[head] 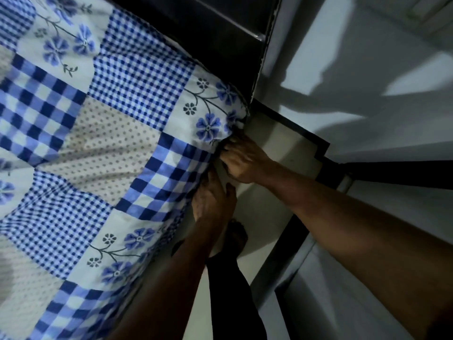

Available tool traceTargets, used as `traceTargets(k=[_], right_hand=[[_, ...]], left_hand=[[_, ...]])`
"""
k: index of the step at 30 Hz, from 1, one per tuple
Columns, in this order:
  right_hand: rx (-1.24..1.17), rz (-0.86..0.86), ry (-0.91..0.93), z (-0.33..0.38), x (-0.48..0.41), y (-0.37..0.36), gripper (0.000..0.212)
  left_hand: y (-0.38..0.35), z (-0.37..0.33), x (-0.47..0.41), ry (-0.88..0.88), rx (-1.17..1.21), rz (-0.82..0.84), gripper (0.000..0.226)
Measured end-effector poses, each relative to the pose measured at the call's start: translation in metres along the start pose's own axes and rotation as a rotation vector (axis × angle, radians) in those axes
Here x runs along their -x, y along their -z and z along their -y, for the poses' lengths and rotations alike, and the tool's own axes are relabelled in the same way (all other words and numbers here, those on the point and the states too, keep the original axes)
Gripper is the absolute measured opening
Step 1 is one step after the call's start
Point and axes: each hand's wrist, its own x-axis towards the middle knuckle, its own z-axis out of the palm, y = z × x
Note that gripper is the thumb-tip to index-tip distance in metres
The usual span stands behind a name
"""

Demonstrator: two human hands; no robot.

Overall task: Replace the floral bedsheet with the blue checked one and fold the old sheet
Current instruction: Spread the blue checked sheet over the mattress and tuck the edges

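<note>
Right hand (245, 160): at the bed corner (241, 111); fingers curled into the hem of the blue checked sheet (110, 123), gripping a bunch of fabric.
Left hand (213, 200): just below the bed corner on the side edge; laid along the overhang, thumb spread. Fingertips hidden under the fabric, so grip or plain press cannot be told.
Sheet position: spread over the bed top, running away from the bed corner across all of the bed that shows; creases fanning toward the bed corner.
Sheet pattern: patchwork of large checks, fine checks, dotted panels and flower panels.
Handling (judged): light, soft, limp; no shape of its own; not fragile; likely to creep back out unless tucked deep.
Hold point (judged): hem at the bed corner, gathered in the fist; flat middle offers no purchase.
Surroundings: dark headboard (220, 33) above the bed corner; pale floor (269, 204) beside it; bare foot (236, 236) well below it.
</note>
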Motion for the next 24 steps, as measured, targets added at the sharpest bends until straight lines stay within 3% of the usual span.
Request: traceTargets(k=[1, 4, 7, 11, 14, 18, 21, 24], right_hand=[[-0.005, 0.02, -0.001, 0.002, -0.007, 0.0, 0.021], [0.029, 0.367, -0.071, 0.01, -0.028, 0.029, 0.022], [0.147, 0.216, -0.062, 0.011, -0.026, 0.039, 0.031], [-0.054, 0.041, 0.048, 0.008, -0.014, 0.024, 0.009], [-0.013, -0.04, -0.008, 0.003, 0.008, -0.005, 0.039], [-0.078, -0.144, 0.002, 0.03, 0.014, -0.008, 0.033], [-0.106, 0.001, -0.056, 0.048, 0.001, -0.009, 0.036], [-0.062, 0.071, -0.066, 0.051, 0.002, -0.014, 0.034]], left_hand=[[0.0, 0.004, 0.01, -0.027, -0.024, 0.051, 0.075], [-0.001, 0.02, 0.036, -0.06, -0.139, 0.131, 0.088], [-0.009, 0.033, 0.034, 0.002, -0.203, 0.176, 0.089], [-0.007, 0.024, 0.022, 0.073, -0.217, 0.166, 0.085], [-0.004, 0.007, 0.013, 0.195, -0.133, 0.191, 0.077], [0.001, 0.008, 0.017, 0.185, -0.051, 0.135, 0.076], [0.007, 0.031, 0.049, 0.005, -0.075, 0.067, 0.081], [0.006, 0.062, 0.089, 0.08, -0.119, 0.075, 0.09]])
